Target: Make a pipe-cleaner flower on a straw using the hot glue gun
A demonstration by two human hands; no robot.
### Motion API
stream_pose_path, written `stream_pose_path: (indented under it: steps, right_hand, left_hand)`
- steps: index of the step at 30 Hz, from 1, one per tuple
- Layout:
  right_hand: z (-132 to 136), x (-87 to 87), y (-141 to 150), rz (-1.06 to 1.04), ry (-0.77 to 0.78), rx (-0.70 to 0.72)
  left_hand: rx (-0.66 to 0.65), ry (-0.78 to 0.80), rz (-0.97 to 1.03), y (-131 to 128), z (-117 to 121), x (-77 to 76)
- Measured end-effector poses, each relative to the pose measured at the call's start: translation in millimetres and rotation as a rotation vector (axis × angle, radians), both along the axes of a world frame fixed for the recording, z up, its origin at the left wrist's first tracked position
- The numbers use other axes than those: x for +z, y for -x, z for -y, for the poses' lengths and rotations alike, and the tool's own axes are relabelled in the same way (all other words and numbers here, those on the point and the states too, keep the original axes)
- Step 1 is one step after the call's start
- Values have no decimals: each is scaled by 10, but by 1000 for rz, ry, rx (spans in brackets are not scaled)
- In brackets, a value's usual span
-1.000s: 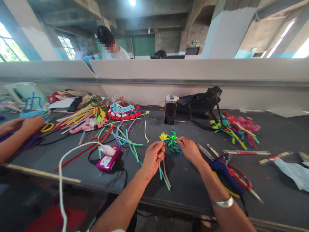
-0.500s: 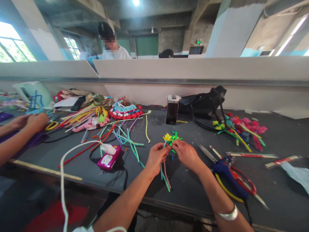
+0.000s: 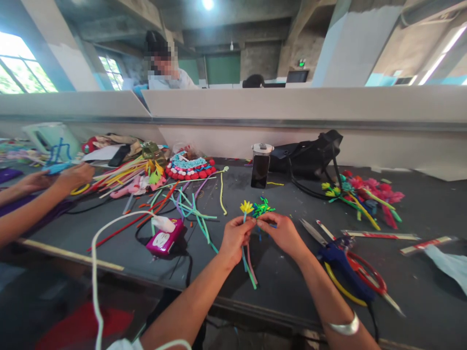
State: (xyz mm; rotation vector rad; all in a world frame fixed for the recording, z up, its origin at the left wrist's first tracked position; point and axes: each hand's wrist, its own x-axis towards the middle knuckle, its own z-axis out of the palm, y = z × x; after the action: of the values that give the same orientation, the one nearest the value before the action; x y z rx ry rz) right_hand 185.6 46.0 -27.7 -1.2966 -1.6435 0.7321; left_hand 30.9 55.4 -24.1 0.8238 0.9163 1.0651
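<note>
My left hand (image 3: 235,240) is closed round a yellow pipe-cleaner flower (image 3: 247,207) on a light blue stem, above the table. Green and mauve pipe-cleaner stems (image 3: 251,272) hang below the same hand. My right hand (image 3: 284,233) is pinched close against the left fingertips; whatever lies between its fingers is too small to make out. Just behind the hands lies a small pile of short green and blue pipe-cleaner pieces (image 3: 263,209).
Scissors (image 3: 359,267) and a blue glue gun (image 3: 337,257) lie to the right. Finished flowers (image 3: 383,194), a black bag (image 3: 310,155) and a phone (image 3: 260,171) against a cup are behind. Loose pipe cleaners (image 3: 195,214) and a magenta box (image 3: 166,238) are left. A co-worker's hand (image 3: 75,179) works far left.
The yellow flower has shifted slightly left, away from the green pile, and stands more upright. My right fingers have changed their pinch a little. The co-worker's hand at far left has moved right.
</note>
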Motion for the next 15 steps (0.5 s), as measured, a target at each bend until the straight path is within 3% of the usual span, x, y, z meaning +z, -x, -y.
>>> stream_pose_path:
  steps: [7, 15]
  right_hand:
    - [11, 3, 31, -116, 88, -48]
    - [-70, -60, -252, 25, 17, -230]
  left_hand:
    - [-21, 18, 29, -63, 35, 29]
    - [79, -5, 69, 31, -38, 25]
